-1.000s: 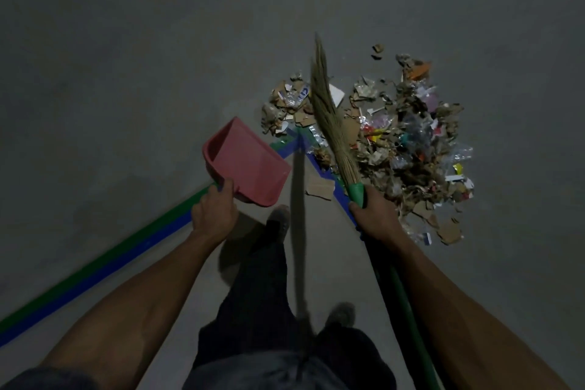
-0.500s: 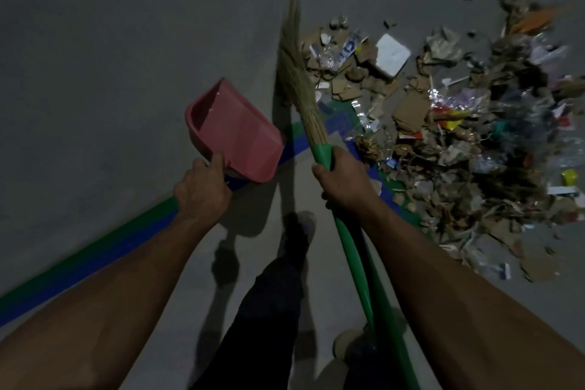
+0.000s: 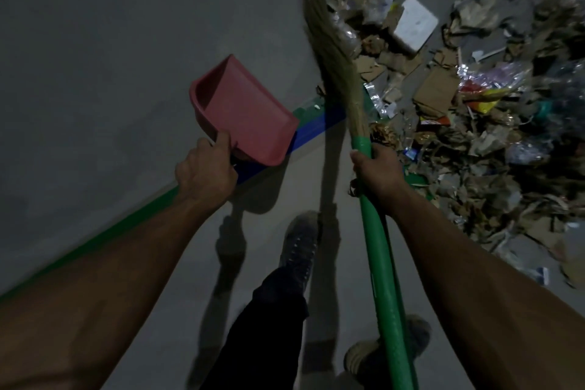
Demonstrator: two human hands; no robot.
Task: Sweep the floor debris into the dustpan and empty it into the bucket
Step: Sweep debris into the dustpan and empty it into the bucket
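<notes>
My left hand (image 3: 205, 172) grips the handle of a pink dustpan (image 3: 243, 109), held in the air with its mouth turned to the upper left and nothing in it. My right hand (image 3: 378, 172) grips the green handle of a grass broom (image 3: 335, 51) just below the bristles, which point up and away along the left edge of the debris pile (image 3: 474, 123). The pile is torn cardboard, plastic wrappers and paper spread over the grey floor at the right. No bucket is in view.
A green and blue tape line (image 3: 133, 218) crosses the floor diagonally under the dustpan. My feet (image 3: 299, 244) stand between my arms. Bare grey floor (image 3: 110, 25) fills the left and top.
The view has closed in on the pile, which now sits larger and further right. Both hands keep their grips; the dustpan and broom have drifted slightly left relative to the debris.
</notes>
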